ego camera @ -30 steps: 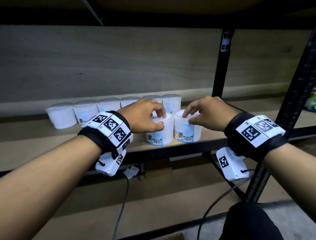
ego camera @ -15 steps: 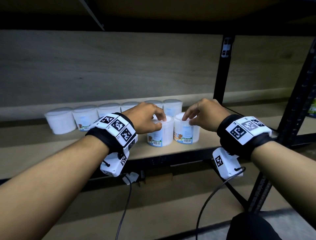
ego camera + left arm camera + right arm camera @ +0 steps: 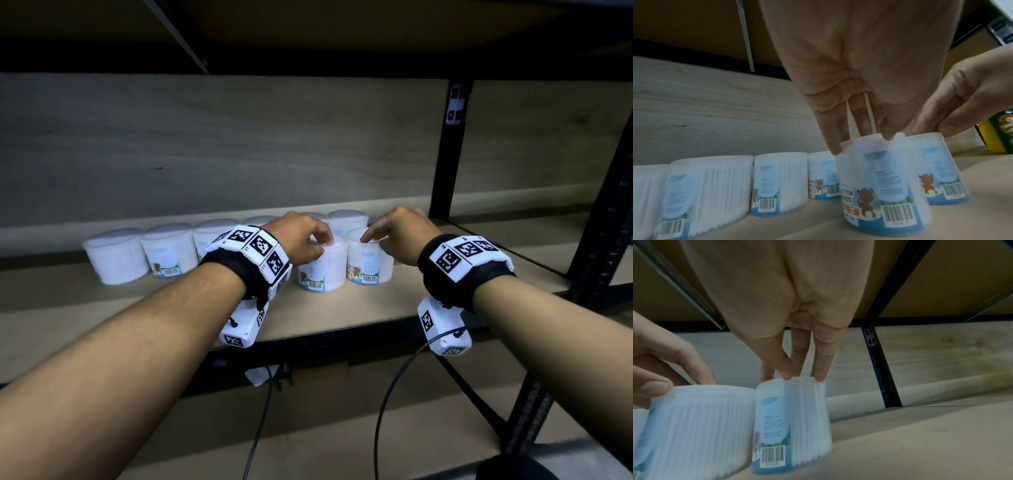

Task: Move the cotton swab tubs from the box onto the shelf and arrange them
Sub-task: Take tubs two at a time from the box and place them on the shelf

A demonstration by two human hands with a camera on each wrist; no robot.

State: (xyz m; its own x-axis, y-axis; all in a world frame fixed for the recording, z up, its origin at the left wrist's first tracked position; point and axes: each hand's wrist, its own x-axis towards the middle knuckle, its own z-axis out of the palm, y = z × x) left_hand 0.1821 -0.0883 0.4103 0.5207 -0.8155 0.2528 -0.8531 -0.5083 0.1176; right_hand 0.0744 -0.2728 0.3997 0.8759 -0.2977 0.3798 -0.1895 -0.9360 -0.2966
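Two white cotton swab tubs with blue labels stand side by side on the wooden shelf [image 3: 342, 308]. My left hand [image 3: 323, 245] pinches the lid rim of the left tub [image 3: 322, 274] from above. My right hand [image 3: 371, 240] pinches the lid rim of the right tub [image 3: 368, 265] the same way. In the left wrist view my left hand [image 3: 861, 142] has its fingertips on its tub [image 3: 879, 186]. In the right wrist view my right hand [image 3: 797, 378] holds its tub [image 3: 793, 418]. A row of several tubs [image 3: 168, 251] stands just behind them.
A black upright post [image 3: 448, 147] stands behind and right of the tubs, and another post [image 3: 603, 212] at the far right. The upper shelf hangs low overhead. A yellow and green bottle [image 3: 999, 129] stands to the right. Cables [image 3: 387, 404] hang below the shelf edge.
Both hands have slid their tubs back from the shelf's front edge towards the back row, keeping their grip on the lids.
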